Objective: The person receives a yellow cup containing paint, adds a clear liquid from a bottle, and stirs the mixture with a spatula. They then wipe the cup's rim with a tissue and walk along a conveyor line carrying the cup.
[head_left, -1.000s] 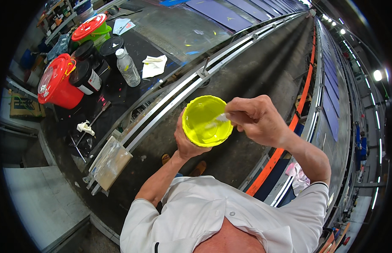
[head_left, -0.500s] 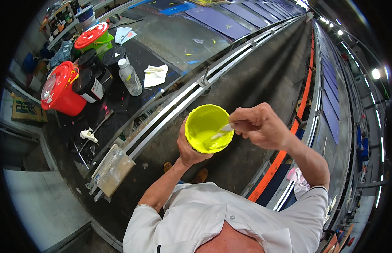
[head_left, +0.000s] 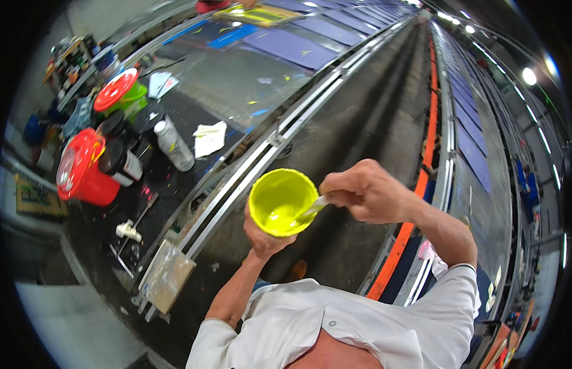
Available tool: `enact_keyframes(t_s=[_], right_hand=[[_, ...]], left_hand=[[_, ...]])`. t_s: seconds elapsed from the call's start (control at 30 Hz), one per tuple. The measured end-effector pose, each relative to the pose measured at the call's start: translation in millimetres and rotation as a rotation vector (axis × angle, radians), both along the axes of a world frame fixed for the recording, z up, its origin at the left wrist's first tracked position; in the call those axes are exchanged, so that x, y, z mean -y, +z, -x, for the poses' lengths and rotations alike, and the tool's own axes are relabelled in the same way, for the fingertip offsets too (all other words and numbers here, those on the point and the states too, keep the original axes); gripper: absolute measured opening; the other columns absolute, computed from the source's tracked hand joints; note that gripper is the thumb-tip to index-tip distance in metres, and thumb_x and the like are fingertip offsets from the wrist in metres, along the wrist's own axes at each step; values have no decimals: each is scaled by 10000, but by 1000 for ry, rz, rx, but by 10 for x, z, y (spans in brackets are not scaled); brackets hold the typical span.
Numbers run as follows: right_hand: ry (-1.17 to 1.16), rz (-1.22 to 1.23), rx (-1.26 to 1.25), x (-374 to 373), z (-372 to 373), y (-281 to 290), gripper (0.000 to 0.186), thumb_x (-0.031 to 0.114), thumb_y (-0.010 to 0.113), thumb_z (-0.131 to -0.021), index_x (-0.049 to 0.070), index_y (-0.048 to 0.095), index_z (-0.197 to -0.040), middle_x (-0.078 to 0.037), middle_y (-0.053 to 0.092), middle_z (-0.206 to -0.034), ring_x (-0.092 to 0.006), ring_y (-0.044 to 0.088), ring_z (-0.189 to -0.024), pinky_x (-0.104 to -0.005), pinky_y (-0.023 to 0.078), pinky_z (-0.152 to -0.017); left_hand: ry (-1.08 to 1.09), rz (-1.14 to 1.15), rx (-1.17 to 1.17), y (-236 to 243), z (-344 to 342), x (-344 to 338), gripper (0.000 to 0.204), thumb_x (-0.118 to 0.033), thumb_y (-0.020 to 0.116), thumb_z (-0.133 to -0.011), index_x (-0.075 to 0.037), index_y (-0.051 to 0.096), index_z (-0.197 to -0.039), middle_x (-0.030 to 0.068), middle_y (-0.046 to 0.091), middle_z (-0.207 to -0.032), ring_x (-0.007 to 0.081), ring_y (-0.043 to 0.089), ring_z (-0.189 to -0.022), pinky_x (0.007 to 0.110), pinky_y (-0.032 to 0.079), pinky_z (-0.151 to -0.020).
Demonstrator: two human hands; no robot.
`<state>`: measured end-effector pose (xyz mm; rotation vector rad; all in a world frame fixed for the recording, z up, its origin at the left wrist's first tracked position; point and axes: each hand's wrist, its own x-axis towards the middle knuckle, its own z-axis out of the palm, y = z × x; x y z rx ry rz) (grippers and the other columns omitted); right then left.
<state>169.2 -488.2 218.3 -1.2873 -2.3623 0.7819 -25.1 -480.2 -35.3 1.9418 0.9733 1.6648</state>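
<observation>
- Basically, dark floor (head_left: 353, 117) runs btwn L-side surface (head_left: 166, 184) & orange rail (head_left: 390, 261).
- Red bucket (head_left: 98, 181), lidded, on surface, well apart from tub.
- Yellow tub (head_left: 283, 200): held above floor in front of torso; open mouth faces up twd cam, axis approx along line of sight.
- R hand (head_left: 366, 192): fingers pinching stick's upper end.
- L hand (head_left: 266, 238): grasping tub's lower-L side.
- Stick (head_left: 312, 208): long axis slants from R hand down-left, lower end inside tub.

Glossy yellow liquid (head_left: 278, 200), smooth plastic red bucket (head_left: 96, 183), shiny metal rail (head_left: 219, 220)
</observation>
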Motion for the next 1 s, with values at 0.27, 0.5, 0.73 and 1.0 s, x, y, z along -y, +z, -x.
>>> enact_keyframes(t_s=[0.27, 0.5, 0.73, 1.0], right_hand=[[-60, -557, 15, -39, 161, -350, 158, 46, 702, -725, 40, 599, -844, -121, 596, -695, -336, 602, -648, -396, 469, -569], [-56, -132, 75, 19, -80, -66, 93, -16, 637, -773, 9, 611, -858, -155, 534, -614, -301, 549, -560, -383, 429, -550], [-100, -479, -67, 18, 81, -448, 163, 49, 676, -760, 32, 602, -905, -130, 582, -694, -285, 610, -623, -389, 477, -572], [-84, -226, 148, 71, -89, -46, 82, 3, 625, -748, 28, 585, -815, -112, 593, -664, -319, 625, -663, -368, 474, -585]], left_hand=[[-59, 114, 97, 107, -103, 66, 924, -227, 890, -518, -25, 449, -1305, 111, 600, -1188, 265, 617, -1064, 381, 472, -946], [-4, 1, -36, -17, -18, 23, 969, -307, 905, -584, -10, 387, -1347, 143, 566, -1199, 303, 614, -1062, 379, 486, -925], [-30, 29, -85, 7, -88, 76, 902, -349, 886, -593, -22, 444, -1308, 127, 580, -1221, 301, 624, -1054, 393, 495, -932], [-46, 88, 68, 22, -69, 11, 749, -250, 864, -582, 12, 532, -1199, 79, 637, -1063, 220, 640, -936, 361, 493, -887]])
